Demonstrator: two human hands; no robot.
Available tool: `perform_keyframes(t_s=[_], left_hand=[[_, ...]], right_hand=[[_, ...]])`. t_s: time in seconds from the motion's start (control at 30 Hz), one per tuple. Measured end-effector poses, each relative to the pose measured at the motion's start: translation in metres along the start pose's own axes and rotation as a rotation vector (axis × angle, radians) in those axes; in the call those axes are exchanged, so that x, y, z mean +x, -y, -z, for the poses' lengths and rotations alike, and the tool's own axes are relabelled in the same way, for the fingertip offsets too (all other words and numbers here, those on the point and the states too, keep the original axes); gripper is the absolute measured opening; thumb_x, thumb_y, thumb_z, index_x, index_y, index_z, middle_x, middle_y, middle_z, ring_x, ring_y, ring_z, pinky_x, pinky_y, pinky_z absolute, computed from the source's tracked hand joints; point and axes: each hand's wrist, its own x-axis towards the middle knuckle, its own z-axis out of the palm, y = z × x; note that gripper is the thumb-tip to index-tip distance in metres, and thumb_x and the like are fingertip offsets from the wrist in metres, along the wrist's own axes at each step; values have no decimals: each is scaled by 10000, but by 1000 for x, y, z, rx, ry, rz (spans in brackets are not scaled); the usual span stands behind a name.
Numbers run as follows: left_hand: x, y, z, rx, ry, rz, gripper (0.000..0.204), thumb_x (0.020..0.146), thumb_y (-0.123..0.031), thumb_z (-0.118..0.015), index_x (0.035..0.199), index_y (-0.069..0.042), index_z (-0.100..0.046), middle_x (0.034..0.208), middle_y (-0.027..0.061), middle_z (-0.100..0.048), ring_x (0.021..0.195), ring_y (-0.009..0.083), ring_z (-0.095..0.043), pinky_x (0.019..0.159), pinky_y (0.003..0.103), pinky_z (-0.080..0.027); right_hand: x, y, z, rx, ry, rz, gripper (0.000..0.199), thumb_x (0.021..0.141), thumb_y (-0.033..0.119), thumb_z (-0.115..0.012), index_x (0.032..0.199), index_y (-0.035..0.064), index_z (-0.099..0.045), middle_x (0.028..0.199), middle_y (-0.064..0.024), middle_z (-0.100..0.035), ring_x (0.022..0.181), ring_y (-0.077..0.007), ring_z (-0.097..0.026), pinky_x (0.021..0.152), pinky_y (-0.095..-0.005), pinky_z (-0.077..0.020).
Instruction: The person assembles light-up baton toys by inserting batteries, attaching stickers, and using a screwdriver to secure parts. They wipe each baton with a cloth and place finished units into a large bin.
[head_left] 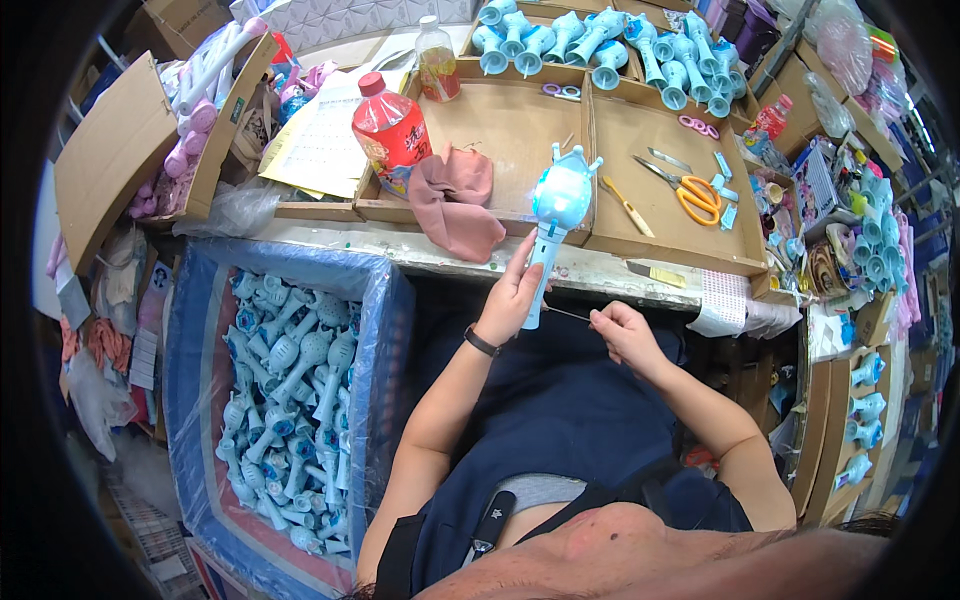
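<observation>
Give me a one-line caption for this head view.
Left hand holds a lit blue toy wand; right hand pinches a thin tool.

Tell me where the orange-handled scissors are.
In the head view, the scissors lie in the right cardboard tray on the bench, right of the lit toy wand held in the left hand.

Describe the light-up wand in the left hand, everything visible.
The wand is a pale blue plastic toy: a slim handle topped by a round translucent head with small prongs, glowing white-blue, so it is switched on. It stands nearly upright, tilted slightly right, over the tray edge. The left hand wraps the lower handle. The right hand holds a thin metal pin pointed at the handle's base; contact unclear.
</observation>
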Motion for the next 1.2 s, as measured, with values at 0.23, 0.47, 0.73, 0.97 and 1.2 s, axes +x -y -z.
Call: perform_keyframes(t_s=[0.23,0.47,0.73,0.97,1.2], left_hand=[[-7,-4,14,-71,58,72,571,1018,-315,-444,1512,-138,-219,883,80,-579,729,118,-564,642,261,-504],[-9,0,6,-67,0,68,546,1027,-311,-425,1505,-131,-232,860,74,-577,713,120,-560,640,256,-496],[-12,0,1,-65,-36,71,574,1017,-312,-448,1513,-137,-219,882,53,-557,725,98,-536,642,241,-486],[-14,0,1,-50,-37,84,572,1017,-298,-446,1519,-162,-208,879,57,-568,700,96,-536,625,235,-480],[-12,0,5,-50,-30,98,572,1018,-265,-436,1519,-137,-190,876,80,-578,690,111,-559,645,253,-499]], right_hand=[[-34,-22,-41,-420,-223,282,207,915,186,-621,1009,18,-546,814,-96,-605,695,-173,-597,661,-279,-492],[-37,-5,-29,-930,-369,804,152,797,116,-712,926,56,-659,767,-64,-622,676,-229,-608,576,-322,-496],[-29,2,-20,-836,-331,772,128,814,101,-697,916,38,-654,764,-84,-627,672,-239,-612,589,-321,-486],[-18,0,-10,-316,-175,197,192,902,206,-635,924,15,-636,763,-52,-647,673,-129,-604,620,-295,-489],[18,-4,21,483,272,-564,320,974,318,-542,929,3,-580,530,71,-316,429,-34,-267,377,-201,-249]])
